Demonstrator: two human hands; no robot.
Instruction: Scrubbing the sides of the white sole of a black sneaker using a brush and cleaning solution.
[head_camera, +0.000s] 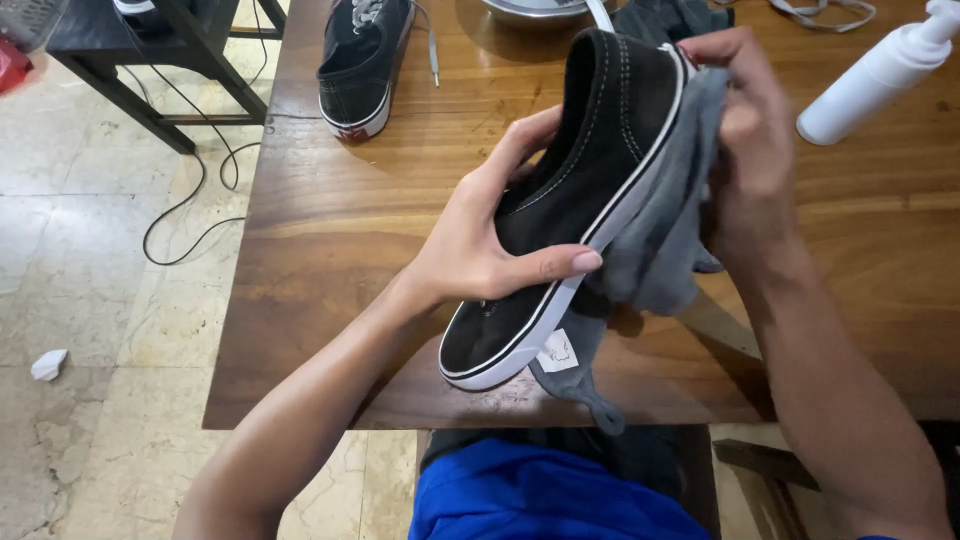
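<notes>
My left hand (480, 235) grips a black suede sneaker with a white sole (590, 190) around its middle, holding it tilted above the wooden table (330, 230), heel away from me. My right hand (750, 130) presses a grey cloth (655, 235) against the sneaker's white sole edge near the heel. The cloth hangs down under the shoe, with a white tag showing at its lower end.
A second black sneaker (365, 60) lies at the table's far left with a loose lace beside it. A white pump bottle (880, 75) lies on its side at the far right. A metal bowl (535, 8) sits at the far edge. Black cables (190, 190) trail over the tiled floor at left.
</notes>
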